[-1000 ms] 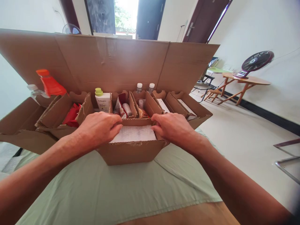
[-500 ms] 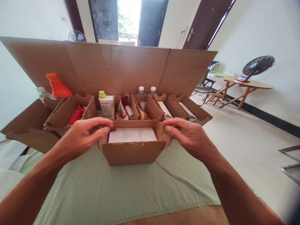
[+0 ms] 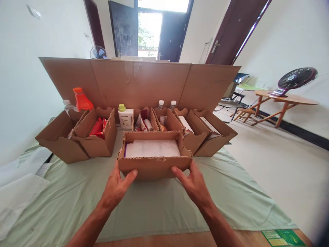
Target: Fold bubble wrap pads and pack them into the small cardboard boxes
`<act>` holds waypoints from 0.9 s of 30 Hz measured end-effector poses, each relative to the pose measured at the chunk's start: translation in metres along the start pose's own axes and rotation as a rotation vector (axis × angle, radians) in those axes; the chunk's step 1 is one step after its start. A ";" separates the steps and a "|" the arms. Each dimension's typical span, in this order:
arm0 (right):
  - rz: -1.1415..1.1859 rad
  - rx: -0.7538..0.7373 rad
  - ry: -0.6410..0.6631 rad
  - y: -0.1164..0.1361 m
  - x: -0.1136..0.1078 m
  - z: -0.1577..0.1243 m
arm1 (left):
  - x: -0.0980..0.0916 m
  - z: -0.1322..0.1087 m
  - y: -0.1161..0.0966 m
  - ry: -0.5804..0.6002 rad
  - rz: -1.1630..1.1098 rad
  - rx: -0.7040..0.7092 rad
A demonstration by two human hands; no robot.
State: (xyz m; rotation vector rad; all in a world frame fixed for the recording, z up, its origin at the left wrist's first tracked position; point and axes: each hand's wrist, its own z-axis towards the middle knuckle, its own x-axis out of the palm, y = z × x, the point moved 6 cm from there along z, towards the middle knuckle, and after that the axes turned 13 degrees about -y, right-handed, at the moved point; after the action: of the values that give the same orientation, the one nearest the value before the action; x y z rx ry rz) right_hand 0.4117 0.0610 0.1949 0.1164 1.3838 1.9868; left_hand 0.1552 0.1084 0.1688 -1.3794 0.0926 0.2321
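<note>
A cardboard box (image 3: 154, 168) with an open top sits in front of me, held at both lower ends. My left hand (image 3: 117, 185) grips its left end, thumb on the front wall, the other fingers mostly hidden behind the side. On the right end, my right hand (image 3: 192, 183) grips in the same way, thumb on the front. Inside the box lies a white, wrapped-looking packet (image 3: 153, 148) with a purple edge at its left. Just behind stands a row of similar cardboard boxes, among them one with red packets (image 3: 99, 127).
A white bottle with a green cap (image 3: 125, 118) and an orange-red bottle (image 3: 82, 99) stand behind, before a tall cardboard panel (image 3: 144, 84). Green cloth (image 3: 154, 209) covers the table. Clear plastic wrap (image 3: 23, 192) lies at left; a fan (image 3: 295, 80) stands on a wooden table at right.
Both hands have moved from the box's upper side edges down to its lower ends and now grip it. The view has shifted, showing more of the left boxes.
</note>
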 end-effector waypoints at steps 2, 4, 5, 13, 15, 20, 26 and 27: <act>0.039 -0.053 -0.048 0.019 -0.009 0.000 | -0.019 -0.007 -0.023 -0.063 0.022 0.093; 0.086 -0.081 -0.061 0.034 -0.011 -0.002 | -0.038 -0.017 -0.037 -0.163 0.051 0.158; 0.114 -0.084 -0.045 0.038 -0.007 -0.004 | -0.046 -0.023 -0.038 -0.206 0.068 0.162; 0.258 0.060 0.312 0.021 0.081 -0.032 | -0.077 -0.093 0.043 -0.393 0.189 -0.115; 0.324 0.051 0.379 0.021 0.107 -0.030 | -0.085 -0.106 0.060 -0.438 0.199 -0.120; 0.272 0.034 0.407 0.030 0.161 -0.010 | -0.088 -0.119 0.084 -0.497 0.116 -0.080; 0.091 0.011 0.273 0.039 0.187 -0.021 | -0.077 -0.126 0.098 -0.501 0.104 -0.023; 0.098 0.011 0.248 0.039 0.188 -0.027 | -0.075 -0.127 0.098 -0.503 0.103 -0.016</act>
State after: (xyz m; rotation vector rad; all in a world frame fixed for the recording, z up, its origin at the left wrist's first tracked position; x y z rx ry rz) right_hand 0.2396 0.1436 0.1591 -0.0605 1.5707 2.1316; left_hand 0.0697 -0.0072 0.0657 -1.2970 -0.2575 0.6584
